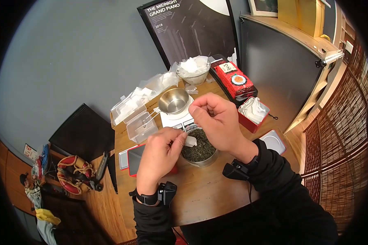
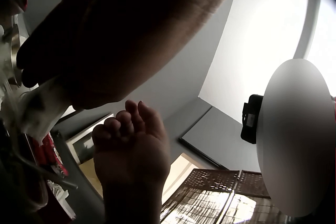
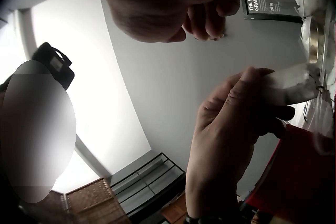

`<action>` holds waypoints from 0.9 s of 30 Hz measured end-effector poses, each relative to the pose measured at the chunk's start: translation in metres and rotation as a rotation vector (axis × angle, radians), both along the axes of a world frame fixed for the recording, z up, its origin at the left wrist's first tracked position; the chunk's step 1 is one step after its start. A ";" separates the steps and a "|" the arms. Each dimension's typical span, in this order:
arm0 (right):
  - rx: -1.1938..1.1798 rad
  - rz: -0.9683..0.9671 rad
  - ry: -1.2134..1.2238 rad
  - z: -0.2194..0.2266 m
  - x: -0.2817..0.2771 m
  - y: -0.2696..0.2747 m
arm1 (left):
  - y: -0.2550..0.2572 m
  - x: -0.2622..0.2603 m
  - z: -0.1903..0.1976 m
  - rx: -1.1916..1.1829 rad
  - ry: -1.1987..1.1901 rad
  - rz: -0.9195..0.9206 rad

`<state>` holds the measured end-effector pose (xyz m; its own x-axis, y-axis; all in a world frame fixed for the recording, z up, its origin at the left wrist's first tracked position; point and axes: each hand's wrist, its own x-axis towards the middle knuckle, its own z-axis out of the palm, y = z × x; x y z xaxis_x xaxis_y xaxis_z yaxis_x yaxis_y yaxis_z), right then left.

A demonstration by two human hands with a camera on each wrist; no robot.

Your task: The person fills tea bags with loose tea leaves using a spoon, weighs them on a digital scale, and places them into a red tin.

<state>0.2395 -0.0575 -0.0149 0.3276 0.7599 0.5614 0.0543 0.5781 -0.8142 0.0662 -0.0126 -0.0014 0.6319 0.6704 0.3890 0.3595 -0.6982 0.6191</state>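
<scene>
My left hand (image 1: 158,153) pinches a small white tea bag (image 1: 190,141) between thumb and fingers, over a clear bowl (image 1: 205,164) of dried tea leaves (image 1: 199,153). In the left wrist view, something dark shows through the bag (image 2: 44,106). Up and to the right of the bag, my right hand (image 1: 218,122) is raised with its fingers curled and its thumb meeting the index finger; nothing visible sits between them. Behind the bowl, a steel bowl (image 1: 173,101) rests on a white scale (image 1: 167,120).
An open clear plastic box (image 1: 141,128) stands left of the scale. A red tin (image 1: 253,122) of white bags is at the right, before a red tea package (image 1: 235,79). At the back, a glass bowl (image 1: 194,79) holds white bags. A dark red-edged tin (image 1: 137,159) sits behind my left wrist.
</scene>
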 end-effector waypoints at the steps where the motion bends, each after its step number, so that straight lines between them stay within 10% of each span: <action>1: -0.004 0.003 0.001 0.000 0.000 0.000 | 0.002 -0.001 -0.001 0.002 -0.001 0.000; 11: -0.022 -0.007 -0.021 0.000 0.001 0.000 | 0.024 -0.012 -0.007 -0.508 -0.506 0.079; 17: 0.055 0.013 -0.111 -0.004 -0.003 -0.004 | 0.025 -0.007 -0.012 -0.997 -1.043 -0.177; 27: 0.147 -0.160 -0.433 0.009 -0.004 -0.009 | 0.027 -0.006 -0.014 -1.101 -1.037 -0.278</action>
